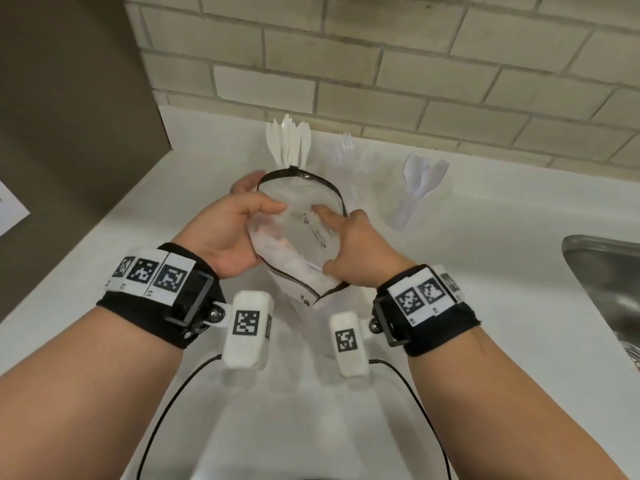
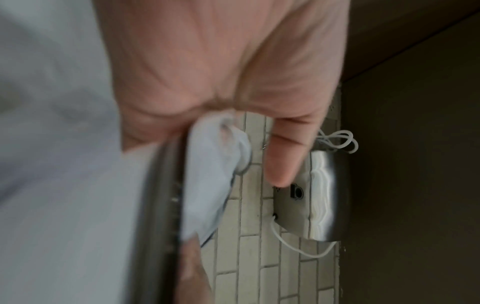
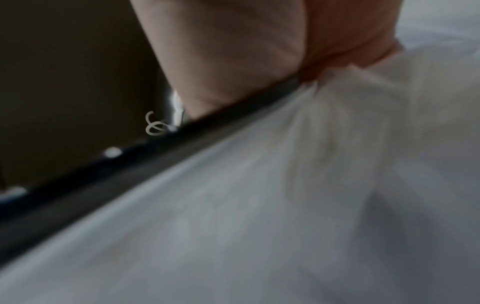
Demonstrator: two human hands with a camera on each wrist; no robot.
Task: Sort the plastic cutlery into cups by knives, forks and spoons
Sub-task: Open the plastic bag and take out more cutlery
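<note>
- The pouch (image 1: 298, 216), clear with a black zip edge, is sitting between both hands above the counter (image 1: 485, 271), its long axis running away from the wrists toward the wall, mouth end farthest off.
- The left hand (image 1: 225, 230) is gripping the pouch's left side, thumb lying over the top face and fingers curling behind the far rim; the left wrist view is showing a finger (image 2: 283, 152) standing clear of the zip edge.
- The right hand (image 1: 353, 251) is pinching the right side near the lower corner, with one finger stretching in onto the clear face; the right wrist view is blurring, showing only plastic bunching under the fingers.
- White cutlery seems to be lying inside the pouch along its length, though the plastic is hiding which kinds.
- Beyond the fingertips three clear cups are standing near the wall: knives (image 1: 289, 140) just past the pouch's mouth, forks (image 1: 346, 150) to their right, spoons (image 1: 422, 181) further right, with that cup appearing to tilt.
- Judging by this, sorting is well along and the next move is turning on the mouth: it is facing away from both hands, toward the knives, so either hand is needing to reach forward over the rim; the right one is looking freer to let go.
</note>
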